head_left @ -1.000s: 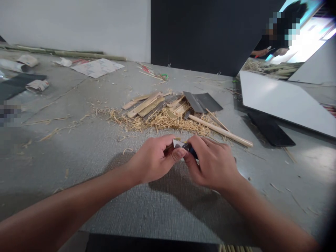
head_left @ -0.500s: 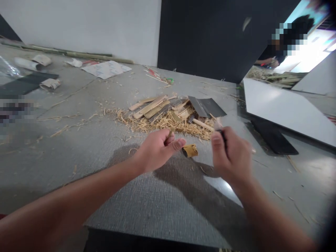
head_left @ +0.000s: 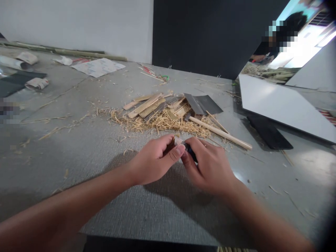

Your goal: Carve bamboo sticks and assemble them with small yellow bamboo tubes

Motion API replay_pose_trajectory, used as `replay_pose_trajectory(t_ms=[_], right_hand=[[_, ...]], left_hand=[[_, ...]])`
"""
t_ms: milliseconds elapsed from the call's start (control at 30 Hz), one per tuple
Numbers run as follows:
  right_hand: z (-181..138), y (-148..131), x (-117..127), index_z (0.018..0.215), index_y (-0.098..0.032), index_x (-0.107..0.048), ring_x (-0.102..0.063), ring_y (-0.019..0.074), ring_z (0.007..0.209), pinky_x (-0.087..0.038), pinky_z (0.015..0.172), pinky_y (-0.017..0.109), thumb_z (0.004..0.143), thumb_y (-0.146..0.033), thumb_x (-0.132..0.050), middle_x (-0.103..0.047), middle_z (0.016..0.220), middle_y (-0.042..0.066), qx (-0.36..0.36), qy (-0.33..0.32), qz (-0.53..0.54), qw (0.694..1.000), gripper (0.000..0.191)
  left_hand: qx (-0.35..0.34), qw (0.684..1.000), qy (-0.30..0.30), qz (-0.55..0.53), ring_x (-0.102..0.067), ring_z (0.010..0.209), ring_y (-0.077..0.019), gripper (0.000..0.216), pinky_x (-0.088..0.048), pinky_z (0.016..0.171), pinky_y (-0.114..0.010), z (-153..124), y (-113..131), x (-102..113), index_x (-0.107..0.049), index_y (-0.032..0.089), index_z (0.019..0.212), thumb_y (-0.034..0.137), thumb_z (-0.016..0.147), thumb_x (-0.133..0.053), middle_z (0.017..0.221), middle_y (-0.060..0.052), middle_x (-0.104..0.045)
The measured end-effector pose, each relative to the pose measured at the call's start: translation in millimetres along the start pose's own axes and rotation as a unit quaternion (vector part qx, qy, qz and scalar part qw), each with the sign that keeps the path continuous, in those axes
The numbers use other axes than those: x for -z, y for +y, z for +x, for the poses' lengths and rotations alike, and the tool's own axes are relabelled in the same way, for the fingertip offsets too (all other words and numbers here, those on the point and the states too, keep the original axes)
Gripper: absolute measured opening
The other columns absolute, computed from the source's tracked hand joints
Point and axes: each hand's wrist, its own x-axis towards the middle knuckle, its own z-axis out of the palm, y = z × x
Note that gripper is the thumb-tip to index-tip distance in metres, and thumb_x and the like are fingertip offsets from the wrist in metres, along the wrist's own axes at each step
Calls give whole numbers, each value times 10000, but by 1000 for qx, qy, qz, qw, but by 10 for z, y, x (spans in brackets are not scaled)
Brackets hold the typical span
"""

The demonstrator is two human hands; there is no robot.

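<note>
My left hand [head_left: 157, 157] is closed in a pinch on a small tan-brown piece [head_left: 176, 135], probably wood or bamboo, mostly covered by my fingers. Beside it, my right hand [head_left: 210, 164] grips a knife by its black handle [head_left: 191, 152]. The knife's short pale blade [head_left: 177, 141] points left and meets the piece at my left fingertips. Both hands are close together above a grey textured board [head_left: 136, 210]. Just beyond them lies a heap of curly shavings [head_left: 157, 122] with wooden strips [head_left: 145, 105] on it. A hammer with a long wooden handle [head_left: 223, 133] rests at its right.
A bent dark sheet [head_left: 204, 104] leans over the heap. At right are a black flat object [head_left: 270, 133] and a large white panel [head_left: 286, 108]. Paper [head_left: 98, 67] and bamboo poles [head_left: 86, 53] lie at back left. Another person [head_left: 283, 38] is at the upper right.
My right hand has come left and inward with the knife, bringing the blade to the piece in my left hand. A small yellow-brown curled piece on the board is now hidden behind my hands.
</note>
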Motion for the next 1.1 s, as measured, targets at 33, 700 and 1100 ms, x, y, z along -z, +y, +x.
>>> replay_pose_trajectory(t_ms=[33, 700, 1100], right_hand=[[-2, 0, 3, 843, -159, -519, -475, 142, 552, -267, 523, 282, 935, -377, -387, -546, 680, 31, 1, -2, 0, 1000, 271], [-20, 21, 14, 827, -166, -509, -440, 130, 521, -242, 509, 274, 938, -402, -385, -528, 646, 19, 7, 2, -4, 1000, 289], [-14, 2, 18, 808, -170, -483, -448, 136, 527, -258, 514, 281, 929, -396, -385, -509, 644, 13, 13, -8, 7, 1000, 274]], left_hand=[[-4, 1000, -4, -1, -427, 613, -118, 363, -344, 541, -256, -2, -3, 0, -483, 185, 792, 500, 949, -395, 673, 23, -462], [-34, 997, -23, 60, -454, 611, -130, 355, -341, 545, -275, -14, -44, 30, -489, 188, 787, 486, 953, -390, 669, 11, -499], [-59, 997, -27, 45, -465, 611, -137, 329, -341, 556, -289, -33, -37, 25, -456, 199, 773, 453, 966, -375, 677, 10, -510]])
